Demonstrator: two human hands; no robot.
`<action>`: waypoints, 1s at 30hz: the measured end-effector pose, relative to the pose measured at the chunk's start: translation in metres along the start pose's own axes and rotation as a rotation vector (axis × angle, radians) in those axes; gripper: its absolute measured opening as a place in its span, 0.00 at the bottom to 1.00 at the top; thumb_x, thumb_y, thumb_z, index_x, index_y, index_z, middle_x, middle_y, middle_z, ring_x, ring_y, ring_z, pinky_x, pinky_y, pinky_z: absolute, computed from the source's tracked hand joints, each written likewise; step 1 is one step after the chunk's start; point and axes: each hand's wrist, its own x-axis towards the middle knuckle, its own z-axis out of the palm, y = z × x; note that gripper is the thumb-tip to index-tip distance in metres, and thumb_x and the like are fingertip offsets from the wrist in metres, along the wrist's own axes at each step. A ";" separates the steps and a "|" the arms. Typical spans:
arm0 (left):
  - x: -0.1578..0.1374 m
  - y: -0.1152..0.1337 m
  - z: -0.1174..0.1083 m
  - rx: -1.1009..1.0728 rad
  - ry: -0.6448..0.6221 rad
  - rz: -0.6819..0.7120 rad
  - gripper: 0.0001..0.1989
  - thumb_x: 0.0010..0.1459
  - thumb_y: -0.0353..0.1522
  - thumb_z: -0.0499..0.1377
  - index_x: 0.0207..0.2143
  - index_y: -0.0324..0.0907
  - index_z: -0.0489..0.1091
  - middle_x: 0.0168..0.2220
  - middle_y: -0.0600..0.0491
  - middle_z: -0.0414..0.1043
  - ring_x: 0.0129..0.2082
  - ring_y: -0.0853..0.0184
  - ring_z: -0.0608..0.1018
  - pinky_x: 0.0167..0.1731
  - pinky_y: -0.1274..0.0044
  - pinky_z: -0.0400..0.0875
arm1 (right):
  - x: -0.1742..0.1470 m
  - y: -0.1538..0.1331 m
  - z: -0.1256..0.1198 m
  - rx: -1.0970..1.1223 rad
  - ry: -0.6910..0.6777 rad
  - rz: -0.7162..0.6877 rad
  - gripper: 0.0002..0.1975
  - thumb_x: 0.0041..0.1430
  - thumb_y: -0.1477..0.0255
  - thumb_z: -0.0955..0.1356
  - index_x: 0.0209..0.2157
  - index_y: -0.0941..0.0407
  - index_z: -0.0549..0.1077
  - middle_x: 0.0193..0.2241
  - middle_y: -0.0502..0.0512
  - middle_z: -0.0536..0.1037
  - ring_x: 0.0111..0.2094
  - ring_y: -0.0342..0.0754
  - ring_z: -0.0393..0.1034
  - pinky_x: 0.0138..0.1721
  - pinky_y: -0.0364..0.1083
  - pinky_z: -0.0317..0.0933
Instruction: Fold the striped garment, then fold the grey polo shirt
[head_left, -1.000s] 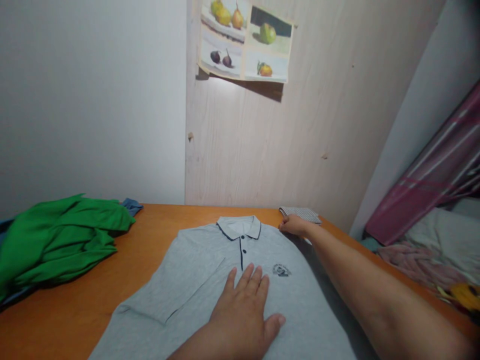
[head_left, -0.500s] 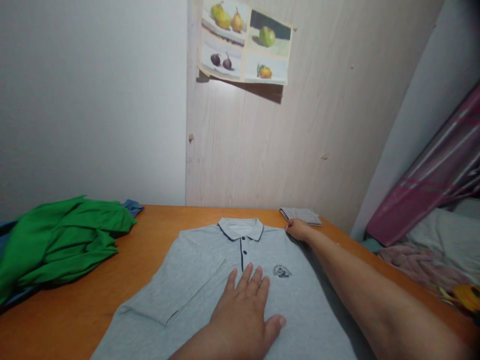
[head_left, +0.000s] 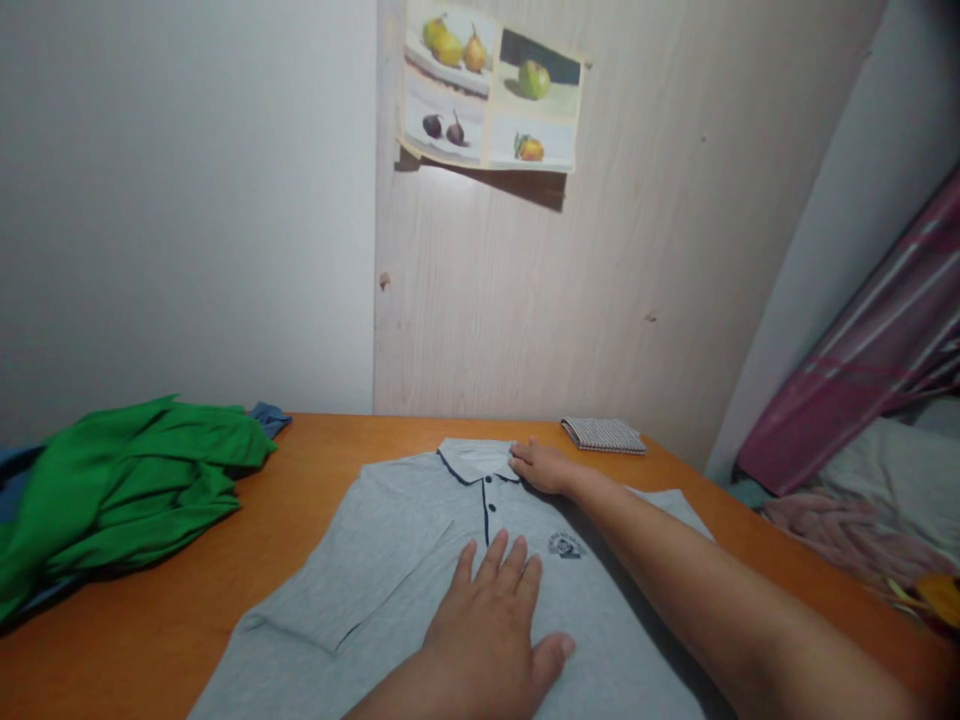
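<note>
A light grey polo shirt (head_left: 405, 520) lies front up on the orange table, its collar edged in dark trim and a dark emblem printed on the chest. One sleeve is laid across the body on the left; part of the other shows beyond my right forearm. My left hand (head_left: 484, 625) rests palm down on the shirt's middle, fingers spread, just below the button placket. At the right side of the collar is my right hand (head_left: 541, 467), its fingers stretched out over the fabric. My right arm covers part of the shoulder.
Crumpled green clothing (head_left: 150, 480) is heaped on the left of the table (head_left: 300, 540), with blue cloth under it. A folded checked cloth (head_left: 604, 435) sits at the back right. The wall, bearing fruit pictures (head_left: 491, 90), stands behind; bedding (head_left: 885, 480) is off to the right.
My right hand has moved left from the shirt's shoulder to its collar and its fingers have opened out. The right sleeve now shows past my forearm. My left hand has stayed put.
</note>
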 end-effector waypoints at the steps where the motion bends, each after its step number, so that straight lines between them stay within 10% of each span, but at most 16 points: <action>1: 0.000 0.000 0.000 -0.001 -0.001 -0.001 0.42 0.65 0.58 0.36 0.71 0.44 0.49 0.73 0.46 0.40 0.73 0.51 0.39 0.68 0.49 0.35 | 0.000 -0.003 0.004 -0.010 -0.035 0.001 0.28 0.69 0.58 0.58 0.66 0.52 0.63 0.69 0.58 0.58 0.70 0.61 0.46 0.66 0.60 0.44; 30: 0.001 0.000 0.002 0.001 0.015 0.005 0.42 0.65 0.58 0.37 0.72 0.42 0.48 0.73 0.46 0.41 0.73 0.51 0.38 0.69 0.50 0.34 | -0.032 -0.046 0.015 0.108 -0.077 -0.148 0.37 0.70 0.52 0.55 0.71 0.60 0.51 0.72 0.66 0.45 0.72 0.57 0.34 0.69 0.59 0.36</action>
